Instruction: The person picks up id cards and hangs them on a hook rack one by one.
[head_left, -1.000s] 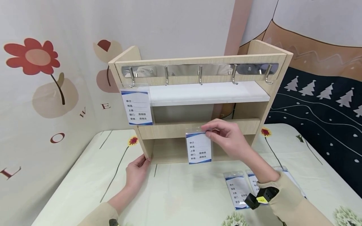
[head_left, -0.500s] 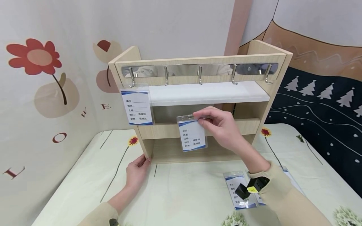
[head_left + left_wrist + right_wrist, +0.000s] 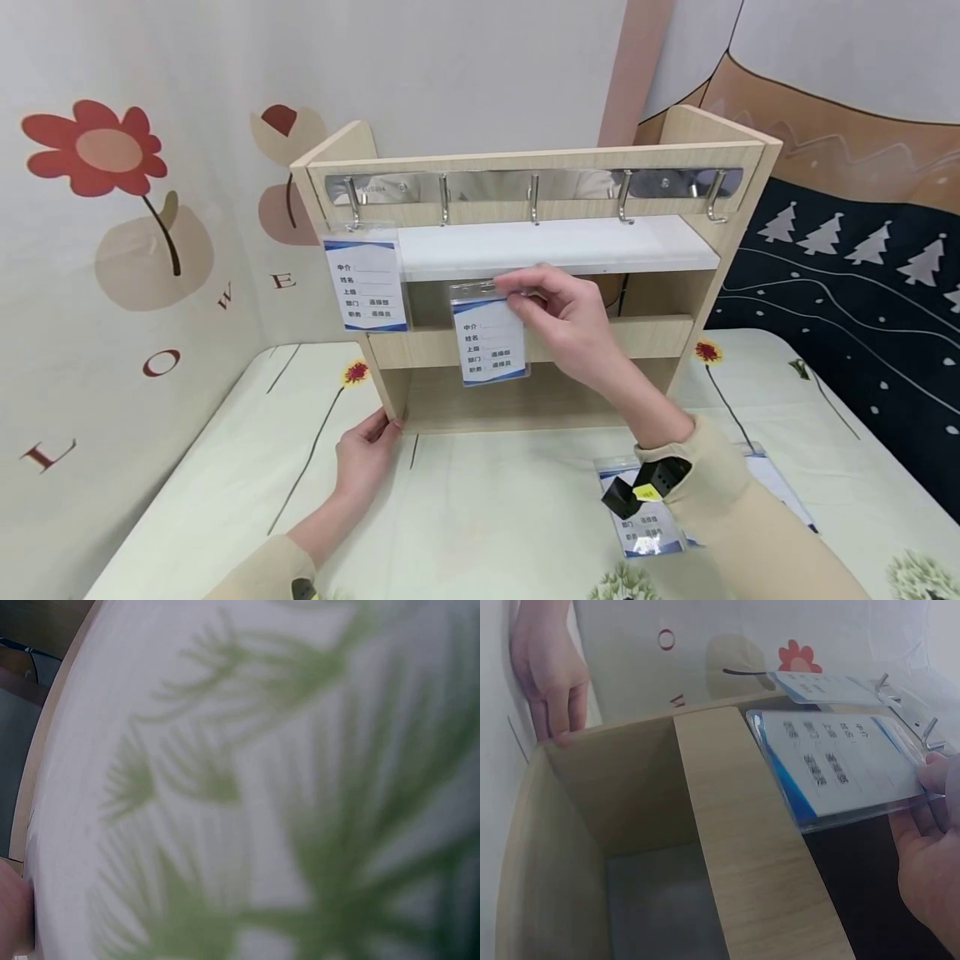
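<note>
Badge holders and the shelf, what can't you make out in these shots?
- Badge holders on the table: head view, mostly covered by the right forearm.
- Held badge holder: head view, print too small to read.
- Left hand: left wrist view shows only blurred tablecloth.
- Shelf: right wrist view, cut off by the edges.

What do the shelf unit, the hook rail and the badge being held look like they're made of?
Shelf unit: probably wood-grain laminated board, matte pale grain.
Hook rail: polished metal, mirror-like reflections.
Badge, pinched by the right hand: seemingly clear glossy plastic sleeve over a printed card.
</note>
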The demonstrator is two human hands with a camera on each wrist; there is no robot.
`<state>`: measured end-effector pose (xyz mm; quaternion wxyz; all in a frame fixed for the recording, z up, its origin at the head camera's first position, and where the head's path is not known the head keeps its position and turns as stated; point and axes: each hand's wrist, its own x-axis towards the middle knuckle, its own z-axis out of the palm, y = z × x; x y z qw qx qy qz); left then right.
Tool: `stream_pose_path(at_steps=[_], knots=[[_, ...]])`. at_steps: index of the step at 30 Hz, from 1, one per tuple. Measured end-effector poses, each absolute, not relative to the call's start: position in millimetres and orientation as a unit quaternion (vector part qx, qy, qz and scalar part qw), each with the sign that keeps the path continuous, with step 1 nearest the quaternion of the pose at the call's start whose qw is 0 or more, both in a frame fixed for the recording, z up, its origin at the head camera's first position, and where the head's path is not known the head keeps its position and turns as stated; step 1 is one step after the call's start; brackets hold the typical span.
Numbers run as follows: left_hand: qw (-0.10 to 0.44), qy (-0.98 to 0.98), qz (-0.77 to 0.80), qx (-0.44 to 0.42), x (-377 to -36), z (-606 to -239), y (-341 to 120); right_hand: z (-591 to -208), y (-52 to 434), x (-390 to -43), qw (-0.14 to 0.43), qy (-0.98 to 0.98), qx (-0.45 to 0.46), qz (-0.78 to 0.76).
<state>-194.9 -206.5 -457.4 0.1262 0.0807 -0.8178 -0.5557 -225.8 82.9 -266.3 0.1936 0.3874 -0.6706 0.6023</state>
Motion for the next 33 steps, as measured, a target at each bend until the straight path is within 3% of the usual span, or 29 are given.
stream_pose_path(at_steps=[33], knots=[[0.125,-0.821,-0.551,0.079,-195,-457,-207,-233,36,-229,0.245,-0.594,0.402,0.652]])
